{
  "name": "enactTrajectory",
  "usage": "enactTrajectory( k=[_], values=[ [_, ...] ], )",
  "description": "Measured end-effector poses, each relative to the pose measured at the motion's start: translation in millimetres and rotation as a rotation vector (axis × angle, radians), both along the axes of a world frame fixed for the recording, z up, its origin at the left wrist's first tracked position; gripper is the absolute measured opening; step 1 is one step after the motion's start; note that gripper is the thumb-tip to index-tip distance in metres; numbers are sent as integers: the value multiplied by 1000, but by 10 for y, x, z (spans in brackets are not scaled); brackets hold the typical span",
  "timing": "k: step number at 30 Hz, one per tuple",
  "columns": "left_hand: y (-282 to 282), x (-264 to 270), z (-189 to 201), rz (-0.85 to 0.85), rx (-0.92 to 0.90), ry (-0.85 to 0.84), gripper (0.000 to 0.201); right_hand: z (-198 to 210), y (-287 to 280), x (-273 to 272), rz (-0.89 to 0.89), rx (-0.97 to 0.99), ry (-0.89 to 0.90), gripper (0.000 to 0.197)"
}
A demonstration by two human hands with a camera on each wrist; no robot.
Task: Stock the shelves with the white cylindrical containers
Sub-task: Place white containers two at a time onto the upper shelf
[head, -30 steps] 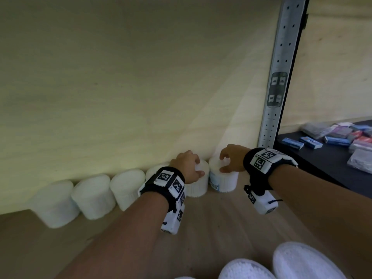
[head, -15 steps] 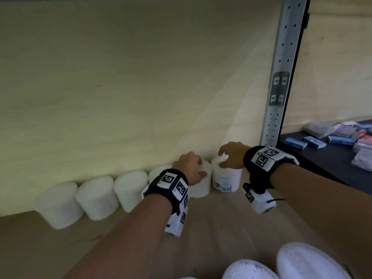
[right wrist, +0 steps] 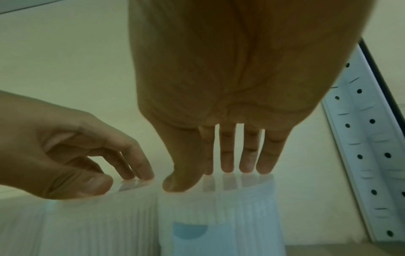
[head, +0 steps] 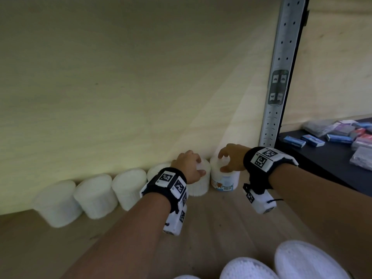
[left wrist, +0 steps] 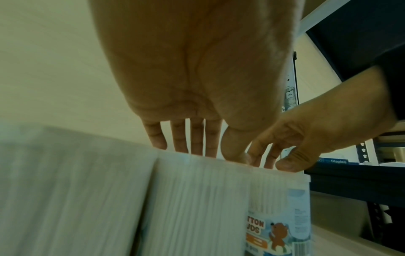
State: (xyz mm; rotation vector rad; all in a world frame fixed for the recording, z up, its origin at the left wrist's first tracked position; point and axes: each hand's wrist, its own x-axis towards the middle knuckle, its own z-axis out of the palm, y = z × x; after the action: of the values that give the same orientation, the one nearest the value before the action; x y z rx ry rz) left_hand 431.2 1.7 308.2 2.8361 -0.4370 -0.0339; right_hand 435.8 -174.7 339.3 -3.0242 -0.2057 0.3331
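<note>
White cylindrical containers (head: pixel 94 198) stand in a row on the wooden shelf (head: pixel 221 228), against its back panel (head: pixel 120 87). The right grip (head: pixel 231 160) is released, with straight fingertips touching the top of the labelled end container (head: pixel 225 181). The left grip (head: pixel 188 167) curls over its neighbour (head: pixel 199 185); whether it grasps, I cannot tell.

Blue boxes (head: pixel 293 140), packets (head: pixel 362 159) — dark tabletop (head: pixel 322 164)

container (left wrist: pixel 274 195) labelled "TTON UDS", blue box (left wrist: pixel 338 161) marked "Staples"
</note>
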Motion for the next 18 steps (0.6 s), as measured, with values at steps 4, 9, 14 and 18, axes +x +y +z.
enactTrajectory(
  k=[4, 9, 14, 18],
  values=[
    [-5, 15, -5, 12, -17, 10, 48, 53, -30, -20, 49, -5, 36, 54],
    [-4, 18, -25, 26, -41, -3, 48, 41, -39, 14, 36, 45, 6, 50],
    [-7, 14, -34, 30, -55, -4, 47, -15, -5, 22, -41, -18, -83, 59],
    [-10, 17, -38, 33, -59, -4, 47, -69, 17, 44, -55, -50, -63, 66]
  ],
)
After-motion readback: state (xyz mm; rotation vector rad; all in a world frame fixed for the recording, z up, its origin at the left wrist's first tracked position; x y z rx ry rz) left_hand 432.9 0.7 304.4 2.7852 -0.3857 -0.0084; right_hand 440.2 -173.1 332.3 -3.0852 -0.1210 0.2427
